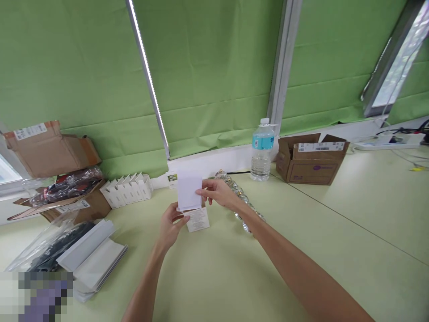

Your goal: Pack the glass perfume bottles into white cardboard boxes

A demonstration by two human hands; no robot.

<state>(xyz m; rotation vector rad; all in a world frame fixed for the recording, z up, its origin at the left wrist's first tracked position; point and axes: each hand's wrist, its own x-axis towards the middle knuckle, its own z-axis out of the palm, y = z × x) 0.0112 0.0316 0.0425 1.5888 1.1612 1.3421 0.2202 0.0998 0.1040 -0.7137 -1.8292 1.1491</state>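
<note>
A stack of blank white cards [189, 192] stands upright over the table, between my two hands. My left hand [170, 227] is closed at its lower left corner. The thumb and fingers of my right hand [217, 193] pinch the right edge. Just below the stack, near my left thumb, is a white card with small print [197, 220]; whether that thumb touches it I cannot tell. A small picture card [172, 179] shows behind the stack's left side. Shiny clear round pieces [248, 226] lie in a row behind and beneath my right forearm.
A white slotted holder [127, 192] stands left of my hands, near cardboard boxes [53, 152] and folded white sheets [97, 259]. Toward the window are a water bottle [262, 154] and an open brown box [313, 165]. A power strip [389, 143] with cables lies far right.
</note>
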